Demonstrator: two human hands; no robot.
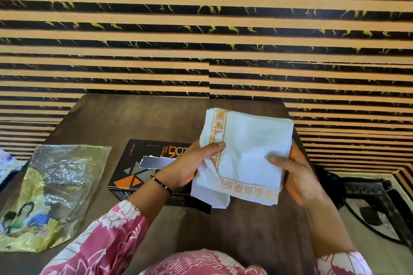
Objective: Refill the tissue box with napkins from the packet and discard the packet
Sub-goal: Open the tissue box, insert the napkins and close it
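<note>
Napkins [248, 154]: white stack with orange patterned border, being held above the bench, right of centre, tilted toward the camera; lower loose sheets drooping at the near left corner, overlapping the right end of the tissue box.
Left hand [190, 167]: grasping the stack's left edge, thumb pressing on top near the orange border, fingers hiding beneath; beaded bracelet [161, 183] sitting on the wrist.
Right hand [295, 176]: grasping the stack's right edge, thumb lying on top, fingers wrapping underneath.
Tissue box [143, 167]: black with orange and grey triangles and orange lettering, lying flat at the bench's middle, torn opening on top showing grey; right end hiding behind the left hand and napkins.
Packet [53, 194]: crumpled clear and yellow-green plastic, printed picture at its near end, lying flat on the left of the bench, apart from the box, looking emptied.
Bench [138, 116]: dark wood grain, standing against a striped tan and black wall [201, 29].
Sleeves [107, 236]: pink with white floral print, covering both forearms at the near edge.
Rug [375, 207]: black and cream pattern, showing on the floor at the right.
</note>
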